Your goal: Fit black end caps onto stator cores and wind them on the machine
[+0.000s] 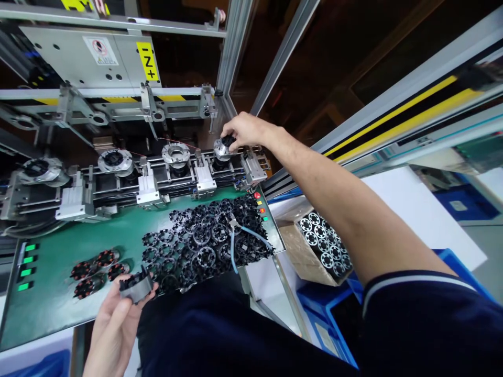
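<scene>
Low at the left, my left hand [116,317] has its fingers closed around a stator core [138,288], a grey metal ring with black plastic teeth on top. My right hand [248,130] reaches out to the rightmost round metal holder [222,150] of the machine. Its fingers pinch a black stator core [227,140] at the top of that holder; the hand partly hides the part, and I cannot tell how deep it sits. Another holder [175,154] stands to the left with an open ring. Farther left, a third holder [115,160] carries a black core.
Many black stator cores [202,234] cover the green table [129,230], with pliers [234,225] lying on them. Several wound stators [89,269] with reddish wire stand at left. A cardboard box [301,251] of cores is at right. Metal frame posts [236,47] rise beside my right hand.
</scene>
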A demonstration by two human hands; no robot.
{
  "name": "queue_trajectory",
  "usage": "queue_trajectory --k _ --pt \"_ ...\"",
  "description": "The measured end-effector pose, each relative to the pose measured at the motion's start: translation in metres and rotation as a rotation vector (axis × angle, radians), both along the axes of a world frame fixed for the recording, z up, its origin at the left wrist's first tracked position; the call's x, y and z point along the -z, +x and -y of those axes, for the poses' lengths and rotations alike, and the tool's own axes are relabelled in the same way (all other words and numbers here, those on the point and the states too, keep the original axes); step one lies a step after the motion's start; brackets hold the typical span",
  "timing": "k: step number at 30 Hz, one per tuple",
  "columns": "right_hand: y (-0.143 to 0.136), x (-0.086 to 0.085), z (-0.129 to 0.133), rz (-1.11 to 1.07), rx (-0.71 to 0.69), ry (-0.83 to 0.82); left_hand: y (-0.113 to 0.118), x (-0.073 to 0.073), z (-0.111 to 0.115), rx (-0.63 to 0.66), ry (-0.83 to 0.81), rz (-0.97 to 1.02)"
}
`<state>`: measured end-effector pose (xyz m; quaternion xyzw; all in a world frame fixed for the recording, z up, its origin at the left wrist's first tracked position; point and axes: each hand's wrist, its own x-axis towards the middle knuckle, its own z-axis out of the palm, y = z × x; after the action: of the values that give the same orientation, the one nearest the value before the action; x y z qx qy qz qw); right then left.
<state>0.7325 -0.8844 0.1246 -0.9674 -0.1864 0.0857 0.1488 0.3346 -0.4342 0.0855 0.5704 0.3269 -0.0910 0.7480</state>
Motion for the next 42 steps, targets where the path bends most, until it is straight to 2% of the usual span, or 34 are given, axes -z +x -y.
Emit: queue_trajectory --k 4,7,8,10,12,14,17,20,23,26,28,31,34,36,38,42 --pt "-0.005 0.007 0.001 0.001 0.021 -0.056 -0.003 -0.007 0.004 -0.006 -0.04 0.053" --pt "-0.042 0.008 -0.014 0.076 -0.037 -0.098 -0.006 -0.017 0.007 -0.004 -0.08 0.116" --pt "-0.061 0.006 -0.025 0.098 -0.074 -0.046 -0.006 -0.021 0.01 0.0 -0.098 0.136" --pt "-0.108 -0.005 -0.053 0.086 -0.177 0.194 -0.003 -0.03 0.016 0.013 -0.139 0.183" --pt "-0.162 -0.023 -0.089 -0.099 -0.258 0.498 0.004 -0.039 0.025 0.044 -0.179 0.238" --pt "-0.213 -0.044 -0.126 -0.333 -0.362 0.669 0.013 -0.046 0.034 0.092 -0.22 0.283" --pt "-0.265 -0.067 -0.168 -0.398 -0.473 0.782 0.023 -0.052 0.043 0.173 -0.262 0.315" --pt "-0.283 -0.075 -0.185 -0.356 -0.476 0.783 0.027 -0.05 0.043 0.272 -0.281 0.338" --pt "-0.273 -0.074 -0.183 -0.346 -0.427 0.713 0.033 -0.046 0.027 0.347 -0.224 0.377" --pt "-0.23 -0.065 -0.173 -0.256 -0.284 0.647 0.055 -0.046 -0.008 0.304 -0.02 0.455" --pt "-0.183 -0.051 -0.165 -0.096 -0.141 0.586 0.082 -0.048 -0.042 0.17 0.154 0.534" --pt "-0.107 -0.023 -0.16 0.13 0.047 0.44 0.136 -0.05 -0.096 -0.024 0.432 0.612" --pt "-0.053 0.003 -0.166 0.216 0.101 0.255 0.186 -0.048 -0.143 -0.028 0.71 0.591" --pt "-0.035 0.014 -0.172 0.214 0.089 0.133 0.211 -0.043 -0.167 0.028 0.849 0.575" --pt "-0.026 0.017 -0.176 0.188 0.052 0.038 0.231 -0.035 -0.187 0.129 0.98 0.553" --pt "-0.016 0.008 -0.173 0.127 -0.07 -0.065 0.267 -0.015 -0.206 0.48 1.381 0.31"
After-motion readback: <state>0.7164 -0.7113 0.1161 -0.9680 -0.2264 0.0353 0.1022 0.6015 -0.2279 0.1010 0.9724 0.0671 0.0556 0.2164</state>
